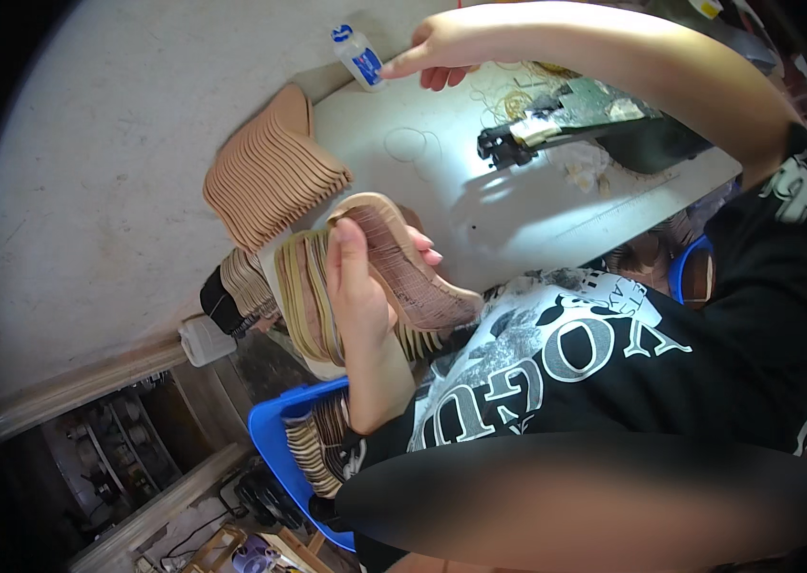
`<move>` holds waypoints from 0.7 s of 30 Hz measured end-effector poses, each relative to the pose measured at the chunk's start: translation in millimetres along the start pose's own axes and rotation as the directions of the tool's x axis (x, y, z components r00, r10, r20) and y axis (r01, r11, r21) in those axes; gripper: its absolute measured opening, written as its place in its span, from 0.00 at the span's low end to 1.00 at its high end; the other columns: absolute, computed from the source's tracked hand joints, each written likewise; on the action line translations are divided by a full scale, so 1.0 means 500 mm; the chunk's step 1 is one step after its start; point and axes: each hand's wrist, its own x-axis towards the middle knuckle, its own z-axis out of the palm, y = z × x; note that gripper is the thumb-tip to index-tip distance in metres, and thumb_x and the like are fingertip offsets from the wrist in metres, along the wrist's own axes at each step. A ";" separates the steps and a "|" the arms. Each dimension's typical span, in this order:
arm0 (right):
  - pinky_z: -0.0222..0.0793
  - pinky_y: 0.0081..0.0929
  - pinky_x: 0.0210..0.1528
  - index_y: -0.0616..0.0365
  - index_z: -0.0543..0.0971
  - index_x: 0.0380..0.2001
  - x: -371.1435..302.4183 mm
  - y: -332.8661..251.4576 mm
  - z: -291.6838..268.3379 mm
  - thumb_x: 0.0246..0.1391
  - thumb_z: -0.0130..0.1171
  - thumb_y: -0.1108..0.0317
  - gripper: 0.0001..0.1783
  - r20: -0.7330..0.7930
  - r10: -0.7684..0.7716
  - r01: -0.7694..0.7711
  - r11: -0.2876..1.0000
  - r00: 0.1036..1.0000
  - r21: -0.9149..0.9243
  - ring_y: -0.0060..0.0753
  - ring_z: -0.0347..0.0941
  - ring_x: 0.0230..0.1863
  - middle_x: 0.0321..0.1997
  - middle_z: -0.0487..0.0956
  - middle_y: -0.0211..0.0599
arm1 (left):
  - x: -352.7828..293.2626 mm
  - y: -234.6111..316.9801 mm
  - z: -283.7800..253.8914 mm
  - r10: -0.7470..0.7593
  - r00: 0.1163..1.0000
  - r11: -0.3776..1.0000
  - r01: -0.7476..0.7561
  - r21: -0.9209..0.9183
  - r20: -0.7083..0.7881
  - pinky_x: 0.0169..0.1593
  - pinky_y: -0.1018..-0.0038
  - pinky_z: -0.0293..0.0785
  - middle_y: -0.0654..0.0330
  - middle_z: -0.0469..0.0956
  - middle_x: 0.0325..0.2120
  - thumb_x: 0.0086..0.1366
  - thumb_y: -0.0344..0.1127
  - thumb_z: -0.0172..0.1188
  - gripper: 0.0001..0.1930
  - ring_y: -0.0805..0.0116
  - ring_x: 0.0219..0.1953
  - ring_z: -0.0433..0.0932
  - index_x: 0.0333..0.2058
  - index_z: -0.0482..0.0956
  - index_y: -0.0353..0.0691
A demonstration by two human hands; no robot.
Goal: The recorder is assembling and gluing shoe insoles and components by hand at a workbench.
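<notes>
One left grip (pixel 357 277): clamped a curved insole (pixel 410 263).
Right grip (pixel 439 46): hung apart, perhaps touched the bottle (pixel 364 62) by the counter (pixel 508 229) edge.

gap btwn insoles (pixel 274 167) & machine (pixel 604 108), btl (pixel 356 57) beyond

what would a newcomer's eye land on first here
Probably the curved brown piece with a pale rim, held in the left hand near the middle of the view. Next come the neat, ridged stack of tan pieces to its upper left and, at the top, the right hand with a finger at a blue-capped bottle.
</notes>
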 end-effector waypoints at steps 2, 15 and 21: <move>0.73 0.26 0.41 0.67 0.76 0.41 0.071 0.061 -0.003 0.42 0.64 0.35 0.41 -0.072 0.099 -0.100 0.995 0.992 -0.012 0.36 0.77 0.39 0.39 0.78 0.45 | 0.019 -0.021 -0.009 0.052 0.999 0.974 -0.053 -0.220 -0.011 0.40 0.63 0.76 0.52 0.76 0.27 0.71 0.53 0.41 0.24 0.59 0.31 0.77 0.37 0.73 0.36; 0.69 0.38 0.53 0.74 0.62 0.54 0.444 0.116 0.099 0.38 0.67 0.35 0.55 -0.374 -0.020 -0.028 0.992 0.927 -0.122 0.48 0.71 0.54 0.53 0.72 0.59 | 0.055 -0.052 -0.028 0.095 0.995 0.806 -0.077 -0.588 0.000 0.50 0.47 0.70 0.53 0.73 0.39 0.66 0.66 0.37 0.33 0.57 0.41 0.74 0.48 0.69 0.39; 0.68 0.34 0.54 0.65 0.66 0.54 0.308 0.063 0.062 0.41 0.69 0.52 0.41 -0.224 -0.336 0.367 0.924 0.915 0.109 0.41 0.72 0.52 0.49 0.75 0.48 | 0.046 -0.082 -0.030 0.093 0.996 0.691 -0.075 -0.719 -0.015 0.54 0.41 0.64 0.52 0.71 0.42 0.69 0.61 0.34 0.29 0.54 0.46 0.70 0.52 0.67 0.44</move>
